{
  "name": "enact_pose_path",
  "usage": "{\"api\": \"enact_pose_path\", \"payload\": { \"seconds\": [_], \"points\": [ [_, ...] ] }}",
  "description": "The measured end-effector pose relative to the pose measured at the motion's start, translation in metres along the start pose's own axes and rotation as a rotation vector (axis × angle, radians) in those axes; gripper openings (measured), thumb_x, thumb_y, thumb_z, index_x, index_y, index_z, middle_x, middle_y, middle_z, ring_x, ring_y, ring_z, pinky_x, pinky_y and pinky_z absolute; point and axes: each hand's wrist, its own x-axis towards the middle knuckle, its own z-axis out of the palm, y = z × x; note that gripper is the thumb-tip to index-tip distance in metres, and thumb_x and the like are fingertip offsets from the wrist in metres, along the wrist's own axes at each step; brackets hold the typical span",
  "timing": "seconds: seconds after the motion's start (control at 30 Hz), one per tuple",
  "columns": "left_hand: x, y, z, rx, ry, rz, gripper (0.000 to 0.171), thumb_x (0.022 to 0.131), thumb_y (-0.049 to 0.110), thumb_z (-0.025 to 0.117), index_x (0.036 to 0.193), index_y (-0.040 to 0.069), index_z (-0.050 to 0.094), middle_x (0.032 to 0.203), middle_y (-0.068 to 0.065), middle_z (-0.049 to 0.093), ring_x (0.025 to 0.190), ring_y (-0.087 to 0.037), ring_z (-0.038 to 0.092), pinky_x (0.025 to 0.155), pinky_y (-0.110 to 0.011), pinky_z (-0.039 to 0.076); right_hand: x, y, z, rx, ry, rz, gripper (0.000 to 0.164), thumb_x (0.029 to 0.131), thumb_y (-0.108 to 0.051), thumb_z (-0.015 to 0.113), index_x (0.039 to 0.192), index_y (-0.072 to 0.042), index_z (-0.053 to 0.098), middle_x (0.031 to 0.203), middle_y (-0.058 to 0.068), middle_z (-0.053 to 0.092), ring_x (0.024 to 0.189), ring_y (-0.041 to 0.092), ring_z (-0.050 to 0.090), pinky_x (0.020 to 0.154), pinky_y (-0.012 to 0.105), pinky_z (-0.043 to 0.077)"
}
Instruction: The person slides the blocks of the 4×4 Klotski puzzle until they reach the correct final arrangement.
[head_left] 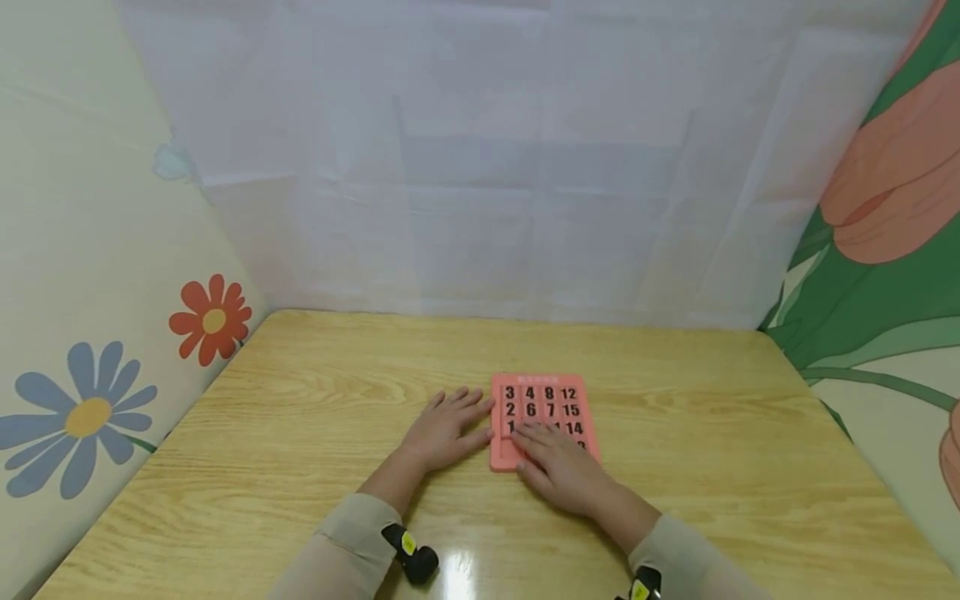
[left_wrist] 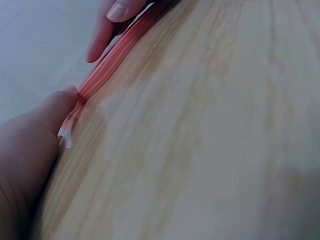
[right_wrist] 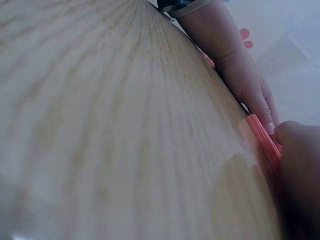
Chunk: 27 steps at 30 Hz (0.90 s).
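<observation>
A pink number sliding puzzle [head_left: 540, 401] lies flat on the wooden table, its black-numbered tiles facing up. Along its left edge rests my left hand [head_left: 442, 431], fingers spread and nearly straight, fingertips at the frame. My right hand [head_left: 564, 472] lies over the puzzle's lower part, its extended fingers on the tiles and hiding several numbers. The bottom left corner of the tile field shows a bare pink slot. In the left wrist view, the left thumb [left_wrist: 62, 102] touches the puzzle's side [left_wrist: 107, 65]. The right wrist view shows the puzzle's edge [right_wrist: 262, 140] beside the right hand [right_wrist: 302, 160].
The wood-grain table [head_left: 300, 392] stretches out around the puzzle. White cloth [head_left: 480, 167] hangs behind it. Flower-printed cloth stands at the left [head_left: 90, 250] and right [head_left: 885, 333]. Dark camera straps sit on both sleeves, the left strap [head_left: 408, 546] fully in view.
</observation>
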Motion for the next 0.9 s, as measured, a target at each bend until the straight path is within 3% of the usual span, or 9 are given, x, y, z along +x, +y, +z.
{"api": "enact_pose_path", "payload": {
  "seconds": [0.37,0.9],
  "points": [
    [0.005,0.0,-0.006,-0.001,0.002,0.016,0.059,0.099,0.051,0.048,0.15,0.021,0.043,0.158,-0.007,0.036,0.15,-0.032,0.026,0.123,-0.055,0.014,-0.018,0.011,-0.007,-0.02,0.056,-0.004,0.05,0.102,-0.037,0.046,0.147,-0.013,0.047,0.155,0.005,0.042,0.146,0.025,0.036,0.121,0.048,0.026],
    [0.003,-0.001,-0.002,-0.006,-0.022,0.015,0.06,0.099,0.051,0.049,0.15,0.021,0.042,0.158,-0.007,0.036,0.15,-0.031,0.025,0.123,-0.055,0.013,-0.025,0.007,-0.003,-0.011,0.029,-0.003,0.05,0.102,-0.037,0.046,0.146,-0.013,0.048,0.154,0.005,0.044,0.145,0.026,0.037,0.122,0.048,0.024]
  ]
}}
